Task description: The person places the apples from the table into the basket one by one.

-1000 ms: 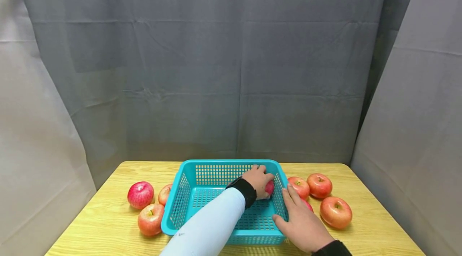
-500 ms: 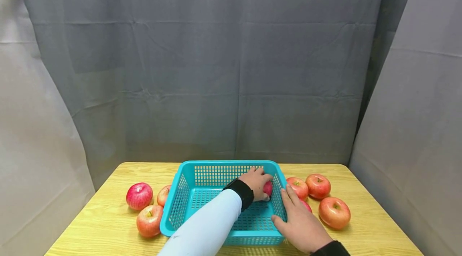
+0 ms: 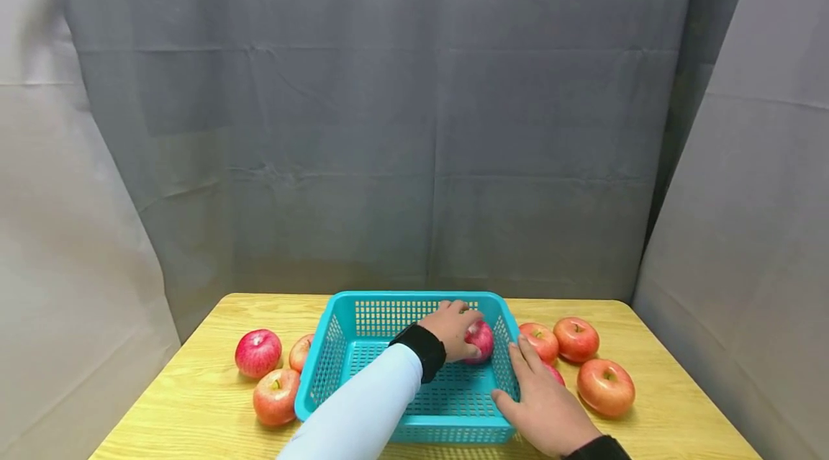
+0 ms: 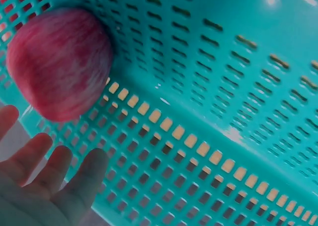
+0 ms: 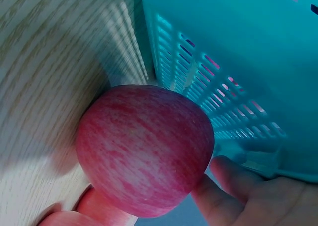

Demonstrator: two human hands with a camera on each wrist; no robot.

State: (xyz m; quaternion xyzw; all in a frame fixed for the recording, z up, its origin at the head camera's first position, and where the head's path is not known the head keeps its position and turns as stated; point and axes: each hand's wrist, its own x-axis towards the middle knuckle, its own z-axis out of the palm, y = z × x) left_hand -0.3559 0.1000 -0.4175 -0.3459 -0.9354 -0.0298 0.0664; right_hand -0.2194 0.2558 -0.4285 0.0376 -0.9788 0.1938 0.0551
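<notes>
A turquoise plastic basket [image 3: 453, 433] with slotted walls stands at the middle of the table. Inside it, against the right wall, rests a red apple [image 3: 481, 343]. My left hand [image 3: 450, 330] reaches into the basket beside this apple. In the left wrist view its spread fingers [image 4: 37, 151] show a gap to the apple [image 4: 60, 64]. My right hand [image 3: 545, 402] lies with straight fingers along the basket's right rim, thumb toward the inside. A pinkish-red apple [image 5: 144, 151] sits on the table just outside that wall, mostly covered by this hand in the head view.
Right of the basket lie more apples: one by the wall [image 3: 540, 342], one behind [image 3: 576, 339] and one nearer [image 3: 605, 386]. On the left are a dark pink apple [image 3: 257, 353], a paler apple [image 3: 275, 397] and a partly hidden apple [image 3: 301, 352]. Grey curtains surround the wooden table [image 3: 168, 417].
My left hand has let go of the apple in the basket and drawn back a little to the left, so more of the apple shows. The right hand stays at the rim.
</notes>
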